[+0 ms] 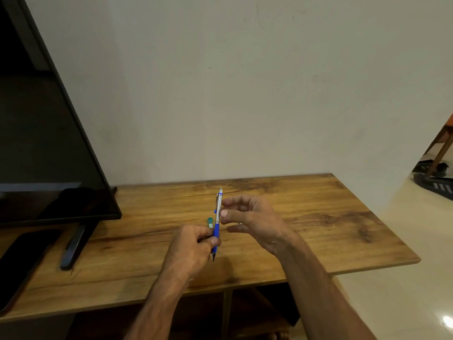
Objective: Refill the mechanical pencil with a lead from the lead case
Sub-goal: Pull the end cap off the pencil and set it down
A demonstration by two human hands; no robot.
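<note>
My left hand (196,244) grips a mechanical pencil (217,217) by its blue lower barrel, holding it nearly upright above the wooden table (318,224), tip down. The pencil's upper half is silver with a clip and a pale cap end on top. A small green lead case (210,222) sticks out just left of the pencil, apparently held in the same hand. My right hand (250,222) hovers right beside the silver barrel, fingers curled and apart, fingertips almost touching it, holding nothing I can make out.
A large dark TV screen (41,143) stands at the left on a black foot (73,246). A black phone (19,263) lies at the table's left front. The table's right edge drops off to a pale tiled floor (404,290).
</note>
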